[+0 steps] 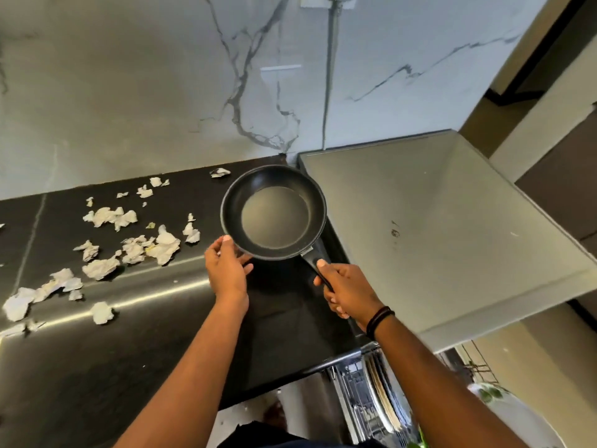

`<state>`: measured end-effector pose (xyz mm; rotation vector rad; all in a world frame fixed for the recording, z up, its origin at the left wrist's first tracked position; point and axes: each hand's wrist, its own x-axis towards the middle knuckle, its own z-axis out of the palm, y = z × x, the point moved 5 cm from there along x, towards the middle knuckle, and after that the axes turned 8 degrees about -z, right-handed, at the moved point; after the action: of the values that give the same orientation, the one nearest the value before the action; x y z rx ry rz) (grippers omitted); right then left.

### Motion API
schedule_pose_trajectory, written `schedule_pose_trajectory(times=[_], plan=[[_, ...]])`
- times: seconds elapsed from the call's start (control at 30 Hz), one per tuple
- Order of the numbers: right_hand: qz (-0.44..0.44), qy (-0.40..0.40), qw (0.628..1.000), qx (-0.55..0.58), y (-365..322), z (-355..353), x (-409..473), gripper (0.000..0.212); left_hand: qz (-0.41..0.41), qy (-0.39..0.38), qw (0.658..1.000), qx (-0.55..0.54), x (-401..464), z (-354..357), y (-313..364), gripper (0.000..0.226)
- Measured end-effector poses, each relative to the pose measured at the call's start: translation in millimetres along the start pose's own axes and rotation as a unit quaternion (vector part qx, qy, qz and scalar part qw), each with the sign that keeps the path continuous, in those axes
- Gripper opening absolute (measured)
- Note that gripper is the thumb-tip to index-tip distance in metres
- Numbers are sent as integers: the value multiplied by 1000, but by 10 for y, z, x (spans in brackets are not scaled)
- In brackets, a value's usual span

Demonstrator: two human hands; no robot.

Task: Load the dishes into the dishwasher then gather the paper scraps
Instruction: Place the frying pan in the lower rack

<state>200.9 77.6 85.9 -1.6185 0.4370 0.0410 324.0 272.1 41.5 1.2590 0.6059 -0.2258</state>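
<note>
From the head camera, a black frying pan [274, 212] is held over the dark countertop [97, 367], between both hands. The right hand [347, 291] curls its fingers round the pan's handle [315, 263], thumb on top; a dark band sits at that wrist. The left hand [226, 268] touches the pan's near-left rim with its fingertips, fingers fairly straight. Crumpled paper scraps [129, 240] lie scattered on the counter, left of the pan and apart from both hands. Below the counter edge, between the forearms, the open dishwasher rack [365, 399] is partly hidden; plates [384, 396] stand upright in it, their number hard to make out.
</note>
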Motion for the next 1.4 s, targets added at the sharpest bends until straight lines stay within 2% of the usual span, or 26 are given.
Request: schedule_pose_trajectory(times=[0.1,0.17,0.27,0.4,0.5,0.57,0.7,0.97,1.07,1.17,1.33,1.4], plan=[[-16,-15,1000,-10,-4,-361,-221,45,11,-40,999,-12,-100,263,0,27],[-20,-18,1000,-13,45,-672,-383,46,37,-59,998,6,-208,436,-6,18],[-24,-9,1000,-17,138,-1132,-629,45,56,-80,994,55,-440,709,-113,26],[-26,1,1000,-9,280,-1751,-1013,40,76,-114,983,120,-899,1118,-417,23],[7,5,1000,-6,467,-2256,-1336,35,75,-143,973,162,-1295,1446,-743,25],[22,19,999,-13,572,-2541,-1533,31,63,-169,967,179,-1556,1650,-985,24],[57,102,993,2,956,-3151,-2025,29,46,-220,947,230,-2151,2062,-1551,11],[124,253,956,86,1995,-3949,-3097,6,27,-349,858,375,-3165,2725,-2749,9],[129,302,940,95,2392,-4070,-3418,15,-8,-381,821,426,-3411,2847,-3240,8],[129,354,923,78,2845,-4165,-3591,21,-10,-388,777,496,-3437,2928,-3717,13],[198,406,892,-21,3577,-4180,-3650,33,-74,-420,718,549,-3304,3028,-4465,13],[218,430,875,-45,3909,-4188,-3599,35,-114,-443,692,558,-3220,3079,-4766,34]])
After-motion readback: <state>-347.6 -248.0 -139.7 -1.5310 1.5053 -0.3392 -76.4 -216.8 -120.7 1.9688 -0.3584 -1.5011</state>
